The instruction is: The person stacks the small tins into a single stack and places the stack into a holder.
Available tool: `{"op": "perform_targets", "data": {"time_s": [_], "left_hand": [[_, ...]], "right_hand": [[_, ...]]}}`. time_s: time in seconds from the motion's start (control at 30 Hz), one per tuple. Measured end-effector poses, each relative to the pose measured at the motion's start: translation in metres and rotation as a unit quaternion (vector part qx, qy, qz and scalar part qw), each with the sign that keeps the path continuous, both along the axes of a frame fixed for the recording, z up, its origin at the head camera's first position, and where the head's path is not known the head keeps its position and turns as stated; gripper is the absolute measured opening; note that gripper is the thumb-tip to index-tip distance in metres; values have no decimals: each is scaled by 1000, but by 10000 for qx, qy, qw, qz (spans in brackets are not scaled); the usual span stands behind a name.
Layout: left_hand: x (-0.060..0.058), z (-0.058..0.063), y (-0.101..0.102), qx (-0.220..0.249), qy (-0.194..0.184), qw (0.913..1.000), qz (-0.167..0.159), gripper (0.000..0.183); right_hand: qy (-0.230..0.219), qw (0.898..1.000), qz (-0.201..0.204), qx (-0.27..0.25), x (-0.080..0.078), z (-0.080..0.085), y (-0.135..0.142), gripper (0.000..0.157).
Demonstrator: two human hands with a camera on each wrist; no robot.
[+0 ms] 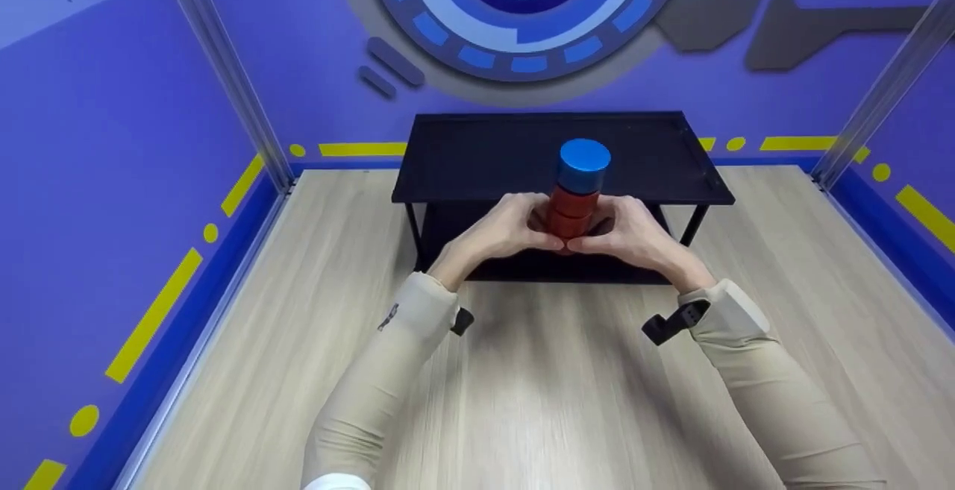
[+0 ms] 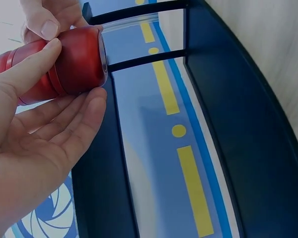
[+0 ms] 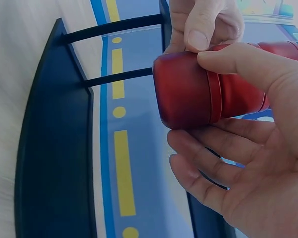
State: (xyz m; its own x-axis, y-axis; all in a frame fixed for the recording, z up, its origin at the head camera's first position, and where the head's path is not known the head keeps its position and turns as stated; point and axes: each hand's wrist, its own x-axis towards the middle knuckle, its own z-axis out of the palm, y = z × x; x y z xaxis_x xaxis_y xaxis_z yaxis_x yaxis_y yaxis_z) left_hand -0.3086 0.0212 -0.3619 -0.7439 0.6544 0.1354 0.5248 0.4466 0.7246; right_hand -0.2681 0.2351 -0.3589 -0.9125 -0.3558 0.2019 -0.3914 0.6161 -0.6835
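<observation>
A tall stack of round tins is held upright in front of the black two-tier rack. Its lower tins are glossy red, and a blue tin tops it. My left hand grips the red part from the left, thumb across the near side and fingers round the far side. From the right, my right hand holds the same red part, its thumb near the seam of the lowest tin. In the head view the two thumb tips almost meet.
The rack's lower shelf lies behind and below the hands. A wood-grain table spreads out underneath. Blue-purple panels with yellow markings enclose the sides and back, joined by metal corner posts.
</observation>
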Motion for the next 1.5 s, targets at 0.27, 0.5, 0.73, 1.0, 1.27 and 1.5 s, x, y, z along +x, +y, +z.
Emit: {"op": "perform_targets", "data": {"time_s": [0.27, 0.5, 0.73, 1.0, 1.27, 1.5], "left_hand": [[-4, 12, -3, -37, 98, 9999, 39, 42], [-7, 22, -5, 59, -15, 10000, 4, 42], [-10, 28, -6, 122, 21, 9999, -29, 42], [-16, 33, -5, 124, -65, 9999, 50, 43], [-21, 40, -3, 199, -24, 9998, 93, 44], [-28, 40, 0, 305, -39, 9991, 280, 46]], "right_hand": [[161, 9999, 32, 39, -12, 5, 2, 43], [138, 9999, 39, -68, -16, 14, 2, 42], [166, 9997, 129, -109, -2, 36, -8, 38], [109, 9998, 66, -148, -13, 36, -5, 43], [137, 9996, -4, -234, -29, 33, 2, 46], [234, 9991, -159, -312, -37, 35, 0, 45]]}}
